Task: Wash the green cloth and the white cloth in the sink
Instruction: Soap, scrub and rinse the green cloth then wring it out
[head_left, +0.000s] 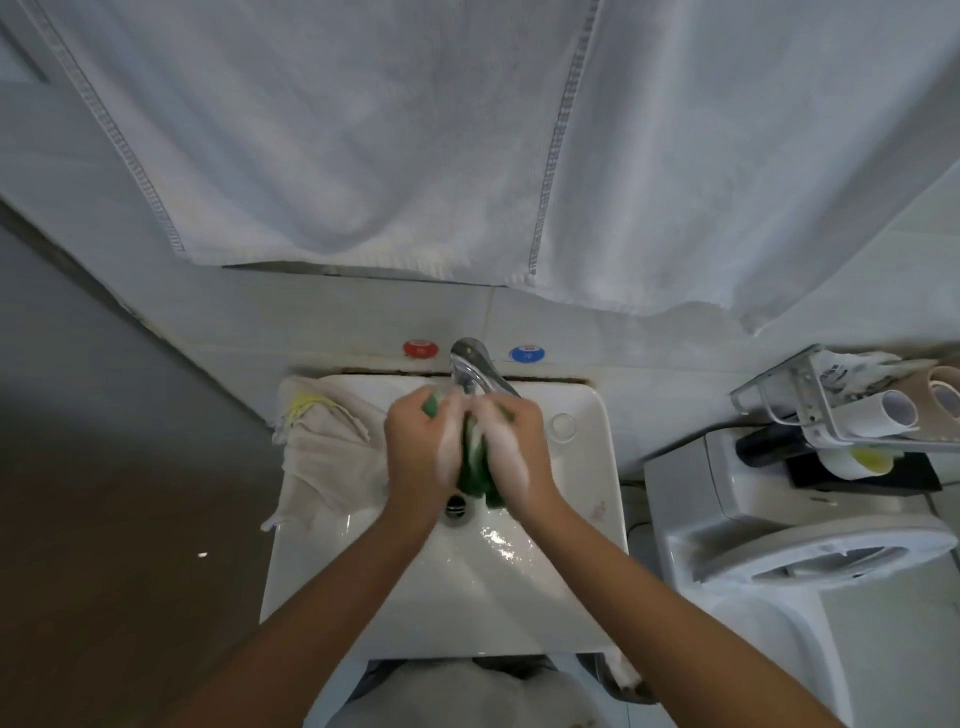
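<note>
We have both hands over the white sink (519, 613), right under the tap (470, 366). Our left hand (418, 460) and right hand (511, 452) are pressed close together with the green cloth (475, 467) bunched between them; each grip is closed around it, fingers curled over the cloth, and soap foam covers the fingers so their exact lie is blurred. A bit of green shows above the left hand near the tap, and the lower end of the cloth hangs out below the hands, just above the drain (456, 506). The basin floor in front of the drain is wet and shiny.

The white cloth (327, 452) lies draped over the left rim of the sink, partly inside the basin and partly hanging over the edge, apart from both hands; a yellow patch shows at its top corner.

On the wall behind the tap sit a red knob (421, 348) on the left and a blue knob (527, 354) on the right. A large white towel (415, 145) hangs above the sink. To the right stands a toilet (779, 525), with a wire rack (810, 400) holding rolls above it
</note>
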